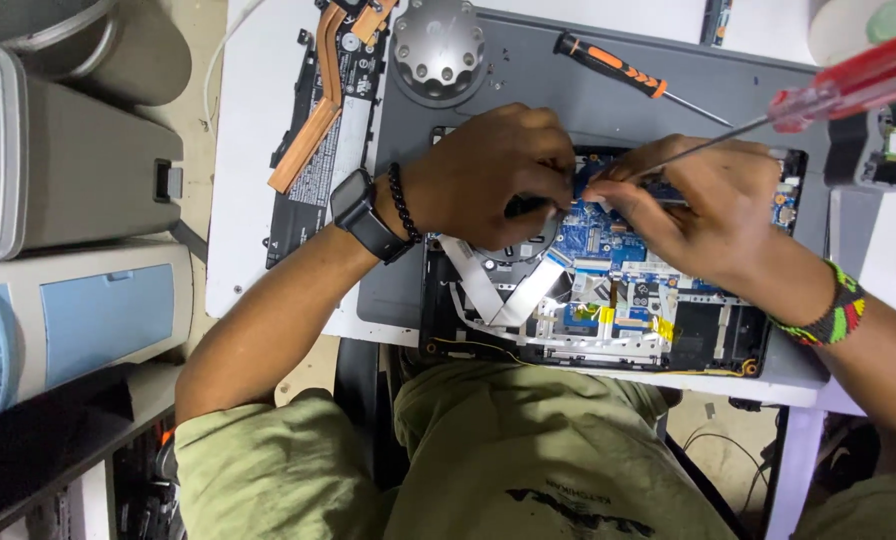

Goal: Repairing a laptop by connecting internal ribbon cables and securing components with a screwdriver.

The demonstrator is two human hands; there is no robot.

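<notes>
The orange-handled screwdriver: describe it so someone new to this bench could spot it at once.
Start at the grey mat under the opened laptop. On its far part, beyond both hands, right of the round silver disc, lies the screwdriver, slanting down to the right. Its black-and-orange grip and being untouched set it apart from the red clear-handled screwdriver over the right hand.

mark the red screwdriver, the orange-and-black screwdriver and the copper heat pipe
red screwdriver (853, 82), head view, clear red handle
orange-and-black screwdriver (611, 66), head view, middle of grip
copper heat pipe (313, 125), head view, flat copper strip
</notes>
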